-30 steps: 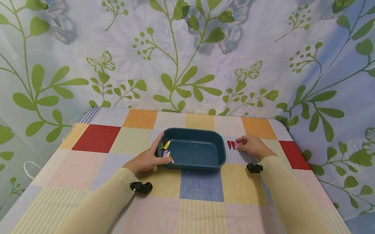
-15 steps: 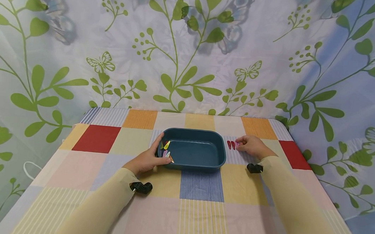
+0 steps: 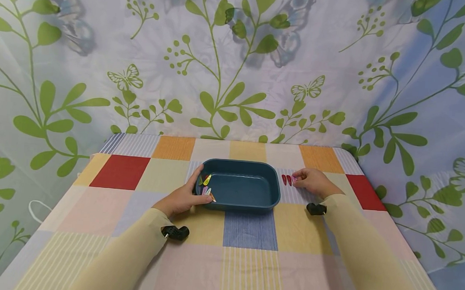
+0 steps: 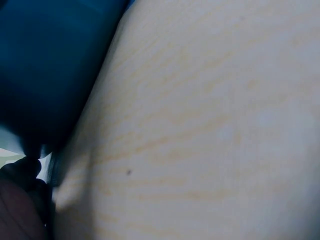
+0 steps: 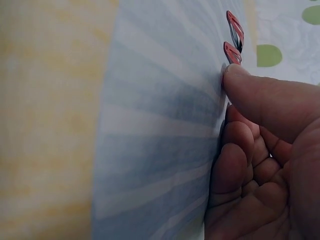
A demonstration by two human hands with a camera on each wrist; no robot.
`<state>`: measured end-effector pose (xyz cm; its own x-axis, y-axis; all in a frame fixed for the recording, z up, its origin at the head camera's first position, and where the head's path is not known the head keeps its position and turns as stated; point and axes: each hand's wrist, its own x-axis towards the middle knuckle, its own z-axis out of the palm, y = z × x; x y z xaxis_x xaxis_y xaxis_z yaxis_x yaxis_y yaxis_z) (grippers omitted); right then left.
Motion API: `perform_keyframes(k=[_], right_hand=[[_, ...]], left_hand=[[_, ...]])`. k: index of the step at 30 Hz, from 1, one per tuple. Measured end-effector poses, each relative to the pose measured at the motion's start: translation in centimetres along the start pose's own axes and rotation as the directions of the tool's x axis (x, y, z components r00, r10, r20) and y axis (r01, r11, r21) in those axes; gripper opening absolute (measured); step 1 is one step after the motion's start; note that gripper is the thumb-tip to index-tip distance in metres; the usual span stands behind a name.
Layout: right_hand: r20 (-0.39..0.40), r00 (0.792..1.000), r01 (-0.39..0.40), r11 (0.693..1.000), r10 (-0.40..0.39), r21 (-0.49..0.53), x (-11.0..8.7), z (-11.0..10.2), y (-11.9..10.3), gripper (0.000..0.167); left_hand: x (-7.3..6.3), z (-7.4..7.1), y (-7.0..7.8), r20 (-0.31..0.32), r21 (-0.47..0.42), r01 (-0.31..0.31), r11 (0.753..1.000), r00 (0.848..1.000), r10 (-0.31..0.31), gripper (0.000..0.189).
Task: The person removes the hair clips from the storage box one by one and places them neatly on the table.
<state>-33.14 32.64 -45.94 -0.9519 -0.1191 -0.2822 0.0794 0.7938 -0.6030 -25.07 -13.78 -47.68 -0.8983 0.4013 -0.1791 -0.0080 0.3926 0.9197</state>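
Note:
A dark teal plastic tray (image 3: 237, 206) stands mid-table. Its left end is in the grip of my left hand (image 3: 182, 198), thumb over the front rim and fingers along the side. Several colourful snap hair clips, including a yellow one (image 3: 207, 179), lie inside near that thumb. Right of the tray, two red hair clips (image 3: 283, 179) lie side by side on the cloth. Just beside them my right hand (image 3: 314, 182) pinches a pink hair clip (image 3: 294, 179), mostly covered by the fingertips. In the right wrist view the thumb (image 5: 250, 92) hides that clip, with the red clips beyond it.
A patchwork tablecloth (image 3: 194, 270) covers the table. Behind it hangs a leaf-patterned curtain (image 3: 236, 66). A white cord loop (image 3: 35, 211) shows off the left table edge. Small black wrist cameras sit under both sleeves.

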Motion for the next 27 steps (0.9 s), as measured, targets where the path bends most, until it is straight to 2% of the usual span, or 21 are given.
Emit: perform_keyframes(k=[11, 16, 20, 23, 27], right_hand=[[0.026, 1.000, 0.003, 1.000, -0.003, 0.012, -0.4, -0.6, -0.3, 0.046], [-0.040, 0.998, 0.051, 0.998, -0.050, 0.024, 0.1, -1.7, -1.4, 0.042], [-0.080, 0.986, 0.146, 0.989, -0.146, -0.010, 0.0, -2.5, -4.5, 0.042], [-0.046, 0.978, 0.199, 0.977, -0.203, -0.072, -0.5, -2.6, -7.7, 0.043], [0.027, 0.962, 0.273, 0.956, -0.272, -0.110, -0.7, -1.4, -12.1, 0.043]], left_hand=[[-0.3, -0.2, -0.4, -0.003, 0.007, -0.003, 1.000, 1.000, 0.003, 0.114], [-0.5, -0.2, -0.2, -0.003, 0.006, -0.001, 1.000, 1.000, 0.001, 0.113], [-0.5, -0.2, -0.1, -0.003, 0.006, 0.002, 1.000, 1.000, -0.002, 0.113], [-0.4, -0.2, 0.0, -0.006, 0.023, 0.001, 1.000, 1.000, -0.001, 0.114], [-0.3, -0.3, 0.0, -0.009, 0.050, 0.005, 0.999, 1.000, -0.004, 0.115]])
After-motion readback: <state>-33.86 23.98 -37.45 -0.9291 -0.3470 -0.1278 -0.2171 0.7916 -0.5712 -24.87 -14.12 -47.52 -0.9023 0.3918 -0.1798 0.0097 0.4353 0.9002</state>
